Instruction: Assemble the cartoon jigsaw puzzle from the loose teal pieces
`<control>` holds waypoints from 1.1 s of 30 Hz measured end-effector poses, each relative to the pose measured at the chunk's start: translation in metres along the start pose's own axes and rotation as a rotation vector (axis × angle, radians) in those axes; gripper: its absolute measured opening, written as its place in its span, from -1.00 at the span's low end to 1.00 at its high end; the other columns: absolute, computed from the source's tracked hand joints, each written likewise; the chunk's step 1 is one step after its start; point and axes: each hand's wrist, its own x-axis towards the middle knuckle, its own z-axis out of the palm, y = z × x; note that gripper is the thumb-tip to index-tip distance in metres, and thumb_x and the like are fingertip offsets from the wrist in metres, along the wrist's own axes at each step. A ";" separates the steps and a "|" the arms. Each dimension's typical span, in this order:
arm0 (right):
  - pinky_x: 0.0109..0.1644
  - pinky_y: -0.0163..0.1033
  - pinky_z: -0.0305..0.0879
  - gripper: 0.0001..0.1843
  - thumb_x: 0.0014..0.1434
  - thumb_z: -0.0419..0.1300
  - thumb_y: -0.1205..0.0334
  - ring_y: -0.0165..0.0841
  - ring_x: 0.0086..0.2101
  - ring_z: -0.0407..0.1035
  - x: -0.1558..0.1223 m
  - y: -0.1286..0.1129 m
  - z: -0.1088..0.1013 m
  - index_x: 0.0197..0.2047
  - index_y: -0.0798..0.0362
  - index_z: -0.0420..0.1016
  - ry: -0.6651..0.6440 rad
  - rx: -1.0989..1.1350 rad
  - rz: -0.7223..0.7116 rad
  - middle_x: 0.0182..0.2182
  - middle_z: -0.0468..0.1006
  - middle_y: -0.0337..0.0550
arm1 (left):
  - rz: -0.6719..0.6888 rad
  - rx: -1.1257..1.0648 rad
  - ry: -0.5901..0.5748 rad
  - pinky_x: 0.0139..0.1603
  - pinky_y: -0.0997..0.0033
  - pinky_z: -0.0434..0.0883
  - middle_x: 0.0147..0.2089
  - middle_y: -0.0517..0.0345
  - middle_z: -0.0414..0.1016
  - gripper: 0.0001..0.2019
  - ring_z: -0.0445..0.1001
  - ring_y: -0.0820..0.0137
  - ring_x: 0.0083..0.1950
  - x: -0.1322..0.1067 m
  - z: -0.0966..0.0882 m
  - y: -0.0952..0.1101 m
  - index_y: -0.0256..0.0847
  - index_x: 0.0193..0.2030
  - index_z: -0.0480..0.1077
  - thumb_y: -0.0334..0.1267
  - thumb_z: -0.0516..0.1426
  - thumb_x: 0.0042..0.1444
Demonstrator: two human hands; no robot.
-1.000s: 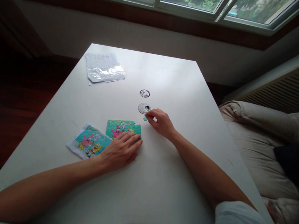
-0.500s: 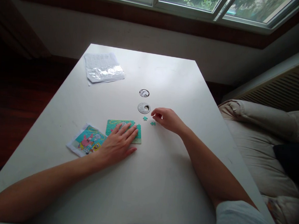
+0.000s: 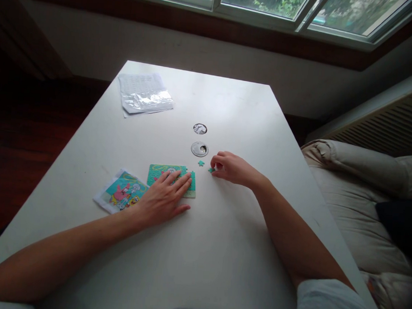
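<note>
A small green cartoon jigsaw puzzle [image 3: 166, 170] lies on the white table [image 3: 199, 248]. My left hand [image 3: 164, 196] rests flat on it, fingers stretched out, covering most of its picture. My right hand [image 3: 231, 168] is just right of the puzzle, fingers curled and pinched on a loose green puzzle piece [image 3: 211, 170] that lies on the table. A second loose green piece [image 3: 200, 163] sits a little to the left, apart from both hands.
A printed cartoon reference picture [image 3: 120, 195] lies left of the puzzle. A round metal lid [image 3: 200, 149] and a round hole [image 3: 200, 128] sit beyond the pieces. A plastic bag over paper [image 3: 143, 96] lies at the far left. Cushions [image 3: 362, 184] flank the right edge.
My right hand let go of one green piece near the lid, drew back, then closed its fingers on the other loose piece. My left hand slid up over the puzzle.
</note>
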 end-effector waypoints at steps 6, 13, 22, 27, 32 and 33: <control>-0.22 -0.29 0.18 -0.90 0.17 0.26 0.36 -0.33 -0.26 0.32 0.004 -0.006 0.010 -0.21 0.03 0.53 0.024 0.023 -0.047 -0.25 0.47 -0.12 | -0.002 -0.023 0.014 0.38 -0.09 0.13 0.45 -0.14 0.20 -0.34 0.19 -0.05 0.39 0.001 -0.002 0.002 -0.30 0.41 0.19 0.11 0.04 0.34; -0.17 -0.29 0.20 -0.89 0.16 0.23 0.40 -0.32 -0.22 0.32 0.004 -0.006 0.013 -0.24 0.03 0.52 0.018 0.068 -0.080 -0.23 0.45 -0.12 | 0.003 -0.051 0.049 0.39 -0.09 0.18 0.40 -0.13 0.29 -0.53 0.23 0.01 0.38 0.000 0.002 0.005 -0.29 0.33 0.30 -0.09 0.01 0.39; -0.19 -0.30 0.20 -0.87 0.18 0.21 0.38 -0.35 -0.25 0.33 0.006 0.001 0.014 -0.19 0.03 0.51 0.030 0.064 -0.030 -0.25 0.46 -0.14 | 0.045 -0.080 0.084 0.36 -0.03 0.26 0.31 -0.18 0.37 -0.57 0.31 0.05 0.33 0.001 0.004 0.004 -0.32 0.29 0.33 -0.16 0.03 0.37; -0.25 -0.32 0.21 -0.80 0.17 0.23 0.32 -0.38 -0.31 0.33 0.002 0.011 0.005 -0.11 -0.01 0.54 -0.038 0.112 0.009 -0.25 0.45 -0.17 | 0.047 -0.089 0.087 0.37 -0.04 0.26 0.31 -0.18 0.37 -0.56 0.30 0.05 0.33 0.001 0.004 0.003 -0.30 0.31 0.31 -0.17 0.05 0.36; -0.27 -0.33 0.20 -0.87 0.19 0.23 0.29 -0.39 -0.33 0.31 0.001 0.018 0.001 -0.17 0.00 0.55 -0.061 0.121 0.019 -0.27 0.43 -0.16 | 0.053 -0.066 0.071 0.37 -0.04 0.26 0.31 -0.17 0.36 -0.55 0.30 0.04 0.33 0.001 0.005 0.003 -0.32 0.30 0.31 -0.16 0.02 0.37; -0.27 -0.33 0.20 -0.88 0.19 0.23 0.30 -0.38 -0.33 0.31 0.002 0.019 0.001 -0.18 0.00 0.54 -0.062 0.120 0.017 -0.26 0.43 -0.16 | 0.054 -0.063 0.071 0.36 -0.04 0.26 0.32 -0.17 0.36 -0.55 0.30 0.03 0.33 0.001 0.005 0.003 -0.32 0.30 0.31 -0.15 0.02 0.37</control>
